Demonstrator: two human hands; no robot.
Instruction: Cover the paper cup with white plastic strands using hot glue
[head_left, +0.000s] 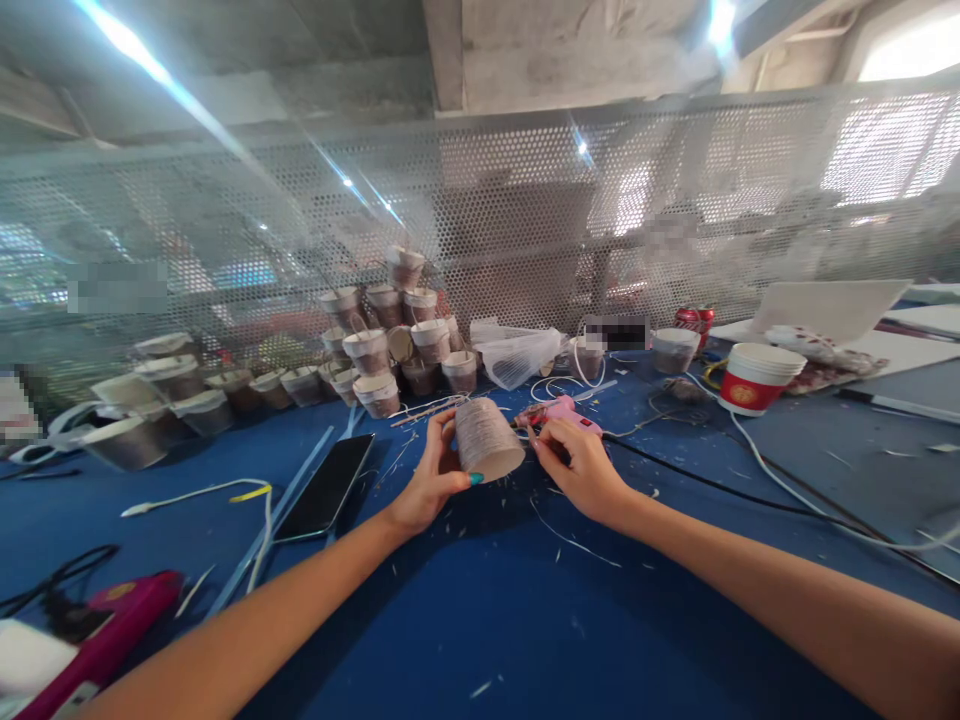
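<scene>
My left hand [433, 478] grips a small greyish cord-wrapped pot [490, 437], tilted with its pale flat end turned toward me. The thumb, with a teal nail, presses on its lower side. Just to the right of the pot is my right hand [579, 462], its fingers bent and drawn together. What those fingers pinch, if anything, is too small to make out. Directly behind the right hand lies a pink hot glue gun [564, 411] with a black cable. I cannot tell whether the right hand touches it.
Similar pots [367, 352] stand stacked at the back, with more at left. A black phone [328, 490] lies left of my hands, near a magenta tool [120, 630]. At right are red-and-white paper cups [757, 378], cables and a red can [688, 318]. Fibre scraps litter the blue table [480, 600].
</scene>
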